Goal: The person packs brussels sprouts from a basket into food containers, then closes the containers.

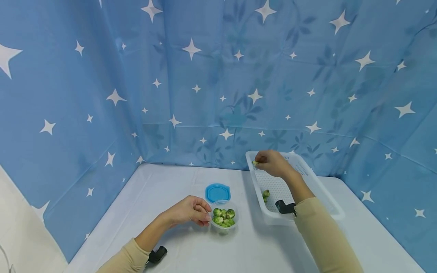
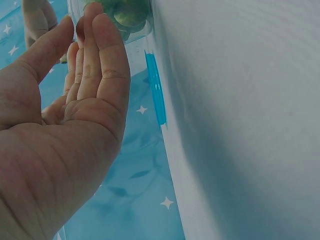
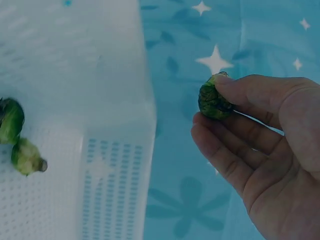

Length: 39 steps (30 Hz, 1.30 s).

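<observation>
My right hand pinches a Brussels sprout between thumb and fingers, above the far left part of a white perforated basket. Two more sprouts lie inside that basket near its left wall. My left hand is beside a small clear plastic container, its fingertips right at the left rim. Its fingers look fairly straight in the left wrist view, with the thumb apart from them. Several green Brussels sprouts fill the container.
A blue lid lies on the white table just behind the container. Blue curtains with white stars hang close behind the table and along its sides. The basket stands on the right part of the table.
</observation>
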### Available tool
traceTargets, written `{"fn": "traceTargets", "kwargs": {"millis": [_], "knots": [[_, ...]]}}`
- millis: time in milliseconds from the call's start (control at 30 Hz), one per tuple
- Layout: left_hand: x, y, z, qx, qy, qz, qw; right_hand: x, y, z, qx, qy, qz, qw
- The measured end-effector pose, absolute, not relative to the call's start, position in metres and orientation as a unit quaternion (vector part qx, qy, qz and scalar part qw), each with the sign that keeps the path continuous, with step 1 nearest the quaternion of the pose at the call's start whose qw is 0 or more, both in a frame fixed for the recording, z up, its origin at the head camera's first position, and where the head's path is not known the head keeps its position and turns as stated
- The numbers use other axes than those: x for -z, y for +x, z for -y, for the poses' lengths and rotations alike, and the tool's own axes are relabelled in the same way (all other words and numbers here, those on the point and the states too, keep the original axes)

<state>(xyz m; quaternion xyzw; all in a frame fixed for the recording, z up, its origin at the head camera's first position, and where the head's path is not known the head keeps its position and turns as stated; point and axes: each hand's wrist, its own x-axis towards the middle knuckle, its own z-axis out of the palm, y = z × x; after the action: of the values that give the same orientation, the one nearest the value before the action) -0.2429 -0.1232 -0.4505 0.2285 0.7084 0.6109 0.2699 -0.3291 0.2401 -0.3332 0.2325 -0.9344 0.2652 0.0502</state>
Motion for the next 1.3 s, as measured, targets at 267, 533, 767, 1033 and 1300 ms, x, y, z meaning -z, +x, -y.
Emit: {"fn": "traceTargets", "kwargs": {"millis": [267,533,767,1033,1300], "knots": [[0.451,-0.242,0.123,-0.611,0.228,-0.709,0.267,0.323,-0.308,-0.213,-0.266,0.264,0.925,0.053],[0.451,-0.242,0.122,-0.614,0.223,-0.709,0.265,0.324,-0.298,-0.200,-0.268,0.296,0.916,0.048],[0.451,-0.242,0.122,-0.612,0.222,-0.712,0.263,0.329,-0.288,-0.191,-0.260,0.301,0.916,0.052],[0.452,-0.243,0.122,-0.612,0.224,-0.711,0.265,0.341,-0.277,-0.177,-0.258,0.340,0.903,0.045],[0.451,-0.242,0.122,-0.613,0.222,-0.710,0.265,0.351,-0.270,-0.169,-0.270,0.345,0.898,0.033]]}}
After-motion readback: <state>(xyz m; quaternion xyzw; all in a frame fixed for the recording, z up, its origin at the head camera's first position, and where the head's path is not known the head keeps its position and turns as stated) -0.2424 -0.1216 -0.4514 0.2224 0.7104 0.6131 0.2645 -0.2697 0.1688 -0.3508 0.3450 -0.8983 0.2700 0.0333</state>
